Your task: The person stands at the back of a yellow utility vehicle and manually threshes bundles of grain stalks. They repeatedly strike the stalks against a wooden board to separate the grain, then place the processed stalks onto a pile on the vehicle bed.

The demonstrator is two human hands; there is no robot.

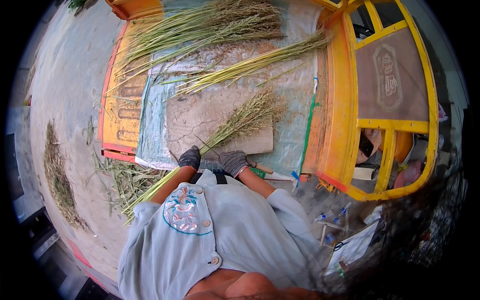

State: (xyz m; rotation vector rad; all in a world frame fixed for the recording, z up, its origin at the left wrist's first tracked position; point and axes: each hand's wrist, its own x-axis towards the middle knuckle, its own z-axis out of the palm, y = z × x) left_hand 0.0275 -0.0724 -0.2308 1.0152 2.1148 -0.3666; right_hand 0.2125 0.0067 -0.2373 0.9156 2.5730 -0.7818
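My left hand [190, 157], in a dark grey knit glove, is closed round a bundle of broomcorn stalks [245, 120]. Its bushy seed heads point up and right over a worn board [195, 117], while the bare green stems pass under my left forearm toward the lower left. Just right of the bundle, my right hand [233, 162], gloved alike, is closed on a wooden-handled tool [262, 168]. The handle sticks out to the right of the glove. A thin dark line slants across the stalks between my hands, perhaps the tool's blade; its shape is hard to make out.
A larger pile of stalks [200, 30] and a smaller bunch [250, 62] lie farther off on the pale blue sheet [292, 115] covering a yellow cart bed [125, 100]. The cart's yellow frame [431, 100] rises at right. Leaf scraps [130, 180] litter the ground at left.
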